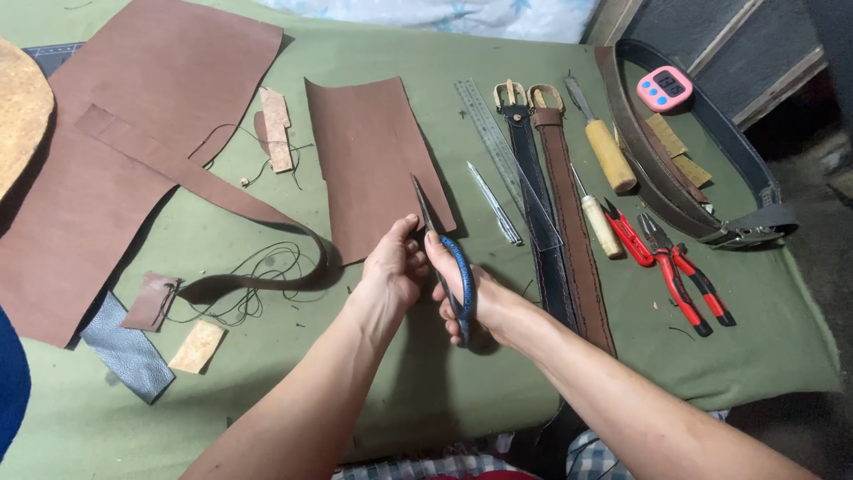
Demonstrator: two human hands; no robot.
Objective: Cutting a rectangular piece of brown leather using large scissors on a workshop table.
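Above the green worktop [267, 391], the right hand [475, 298] grips blue-handled scissors [444, 253], blades touching the left hand [395, 267], whose fingers curl loosely around them.

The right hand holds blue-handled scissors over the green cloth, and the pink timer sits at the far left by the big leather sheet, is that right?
Not quite: the head view shows the pink timer at the far right, inside the coiled belt. The rest stands.

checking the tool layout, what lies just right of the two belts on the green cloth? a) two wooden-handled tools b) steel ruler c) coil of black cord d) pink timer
a: the two wooden-handled tools lie right beside the brown belt, with the red pliers further right.
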